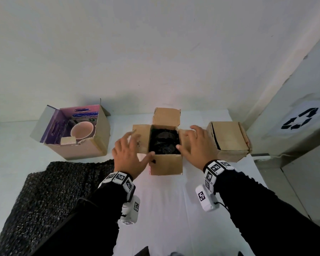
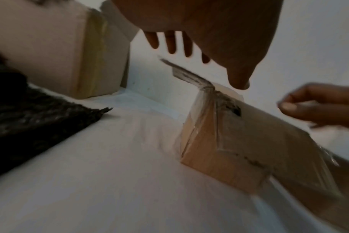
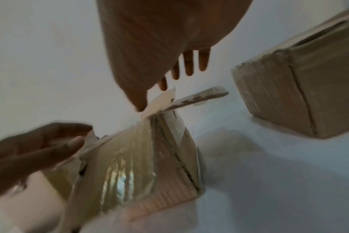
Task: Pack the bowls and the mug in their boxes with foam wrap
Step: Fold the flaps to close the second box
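Note:
An open brown box (image 1: pixel 165 165) stands in the middle of the white table, and a bundle in black foam wrap (image 1: pixel 163 141) sits inside it. My left hand (image 1: pixel 129 150) hovers over the box's left flap with fingers spread, thumb at the front rim. Over the right flap, my right hand (image 1: pixel 194 143) is spread the same way. Neither hand holds anything. A pale mug (image 1: pixel 81 132) stands unwrapped in the purple-lined box (image 1: pixel 76 132) at the left. A closed brown box (image 1: pixel 229 141) sits at the right. The wrist views show the middle box (image 2: pixel 239 141) (image 3: pixel 139 160) from below the fingers.
A sheet of black foam wrap (image 1: pixel 50 196) lies on the table at the front left, with its edge (image 2: pixel 20 110) near the left box. A white wall runs behind the boxes. A grey bin with a recycling sign (image 1: pixel 299 121) stands at the right.

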### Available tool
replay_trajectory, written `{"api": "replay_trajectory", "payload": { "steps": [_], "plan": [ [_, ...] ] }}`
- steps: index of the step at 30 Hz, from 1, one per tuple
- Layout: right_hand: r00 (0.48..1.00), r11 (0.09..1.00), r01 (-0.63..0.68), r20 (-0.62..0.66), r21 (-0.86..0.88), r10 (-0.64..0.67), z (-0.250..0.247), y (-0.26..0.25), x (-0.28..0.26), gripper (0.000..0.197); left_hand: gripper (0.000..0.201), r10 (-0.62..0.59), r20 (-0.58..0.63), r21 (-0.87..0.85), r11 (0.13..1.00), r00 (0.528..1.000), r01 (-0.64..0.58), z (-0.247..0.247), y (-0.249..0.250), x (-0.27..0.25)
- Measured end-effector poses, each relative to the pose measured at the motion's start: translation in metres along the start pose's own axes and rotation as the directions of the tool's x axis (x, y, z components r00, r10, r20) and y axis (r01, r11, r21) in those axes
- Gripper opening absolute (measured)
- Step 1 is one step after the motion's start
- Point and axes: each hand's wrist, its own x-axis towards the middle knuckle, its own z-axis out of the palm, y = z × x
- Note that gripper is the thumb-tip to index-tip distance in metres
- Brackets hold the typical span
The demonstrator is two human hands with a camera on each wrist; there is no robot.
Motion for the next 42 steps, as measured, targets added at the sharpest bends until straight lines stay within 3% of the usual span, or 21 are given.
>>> {"api": "replay_trajectory", "payload": {
  "steps": [2, 4, 5, 7, 11, 13, 16, 20, 23, 28, 30, 31, 33, 35, 37, 39, 42],
  "plan": [
    [0.966, 0.962, -0.252, 0.081, 0.103, 0.244, 0.003, 0.002, -0.001, 0.057, 0.086, -0.239, 0.020, -0.169, 0.956, 0.971, 0.239, 0.000, -0.003, 0.000],
    [0.886, 0.881, -0.442, 0.237, 0.172, 0.398, 0.004, 0.004, 0.000, 0.063, 0.083, -0.365, 0.070, -0.463, 0.812, 0.928, 0.354, -0.003, -0.001, 0.003],
    [0.858, 0.841, -0.495, 0.277, 0.219, 0.433, 0.003, 0.005, 0.002, 0.063, 0.077, -0.373, 0.074, -0.576, 0.742, 0.925, 0.345, -0.005, 0.003, 0.006],
    [0.841, 0.766, -0.540, 0.250, 0.350, 0.479, -0.001, 0.006, 0.005, 0.057, 0.064, -0.306, 0.008, -0.650, 0.722, 0.952, 0.238, -0.010, 0.012, 0.010],
    [0.866, 0.675, -0.439, 0.079, 0.593, 0.494, -0.018, -0.003, 0.010, 0.037, 0.046, -0.031, 0.000, -0.673, 0.739, 1.000, 0.023, -0.007, 0.028, 0.010],
    [0.906, 0.690, -0.320, -0.005, 0.649, 0.424, -0.023, -0.014, 0.012, 0.030, 0.037, 0.110, 0.049, -0.579, 0.813, 0.993, -0.062, -0.003, 0.027, 0.005],
    [0.948, 0.706, -0.216, -0.028, 0.675, 0.316, -0.021, -0.031, 0.013, 0.025, 0.052, 0.292, 0.107, -0.361, 0.902, 0.950, -0.237, -0.001, 0.019, -0.002],
    [0.986, 0.727, -0.138, 0.027, 0.672, 0.163, -0.003, -0.043, 0.013, 0.017, 0.073, 0.488, 0.179, -0.171, 0.871, 0.854, -0.461, -0.001, 0.001, -0.004],
    [0.996, 0.848, -0.086, 0.069, 0.522, 0.059, 0.014, -0.038, 0.012, 0.014, 0.067, 0.504, 0.223, -0.007, 0.856, 0.834, -0.516, 0.000, -0.012, -0.006],
    [0.995, 0.884, -0.034, 0.097, 0.467, -0.013, 0.014, -0.025, 0.014, 0.026, 0.038, 0.498, 0.135, -0.087, 0.867, 0.857, -0.490, 0.005, -0.018, -0.003],
    [0.987, 0.826, -0.116, 0.159, 0.552, 0.032, 0.009, -0.020, 0.023, 0.017, 0.038, 0.451, 0.080, -0.166, 0.885, 0.889, -0.434, 0.004, -0.012, 0.004],
    [0.975, 0.755, -0.197, 0.205, 0.625, 0.085, 0.007, -0.016, 0.028, 0.014, 0.040, 0.407, 0.060, -0.230, 0.894, 0.911, -0.384, 0.004, -0.007, 0.008],
    [0.937, 0.575, -0.348, 0.299, 0.741, 0.182, 0.001, -0.012, 0.037, 0.014, 0.035, 0.261, 0.055, -0.371, 0.902, 0.964, -0.223, 0.003, 0.002, 0.016],
    [0.916, 0.483, -0.401, 0.338, 0.778, 0.217, 0.000, -0.007, 0.044, 0.016, 0.034, 0.088, 0.102, -0.426, 0.904, 0.991, -0.037, 0.004, 0.008, 0.023],
    [0.915, 0.479, -0.404, 0.332, 0.780, 0.231, 0.002, -0.004, 0.049, 0.013, 0.047, -0.050, 0.233, -0.376, 0.916, 0.971, 0.137, 0.005, 0.012, 0.031],
    [0.912, 0.511, -0.407, 0.308, 0.757, 0.271, 0.007, -0.005, 0.053, 0.007, 0.057, -0.148, 0.394, -0.268, 0.926, 0.907, 0.267, 0.009, 0.013, 0.038],
    [0.889, 0.568, -0.439, 0.246, 0.696, 0.386, 0.011, -0.008, 0.062, 0.011, 0.056, -0.193, 0.488, -0.162, 0.938, 0.851, 0.306, 0.016, 0.013, 0.047]
  ]
}}
